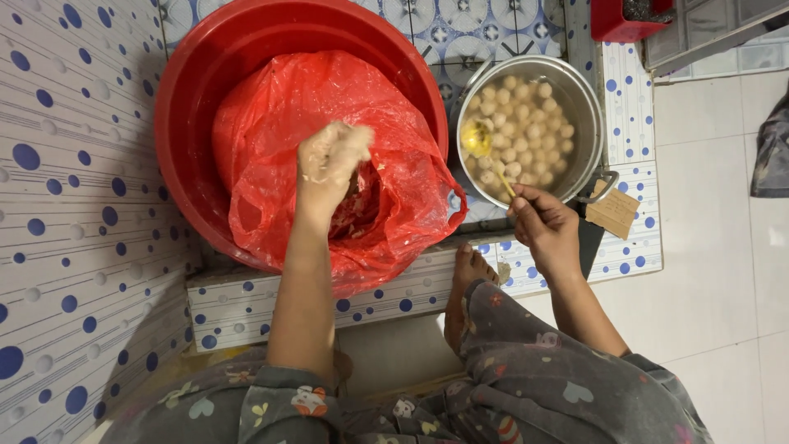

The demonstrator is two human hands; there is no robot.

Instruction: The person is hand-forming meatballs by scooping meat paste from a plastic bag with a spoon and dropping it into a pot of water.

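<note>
Left hand squeezes paste, right hand holds a spoon over the pot.

The left hand is closed around pale paste, above the red bag in the basin. The right hand pinches a spoon (bowl up), reaching into the pot of balls.

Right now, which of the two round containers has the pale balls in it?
The metal pot on the right, where the right hand holds a spoon. The red basin holds only a red plastic bag.

Grey pjs w/ cartoon print, barefoot
</note>
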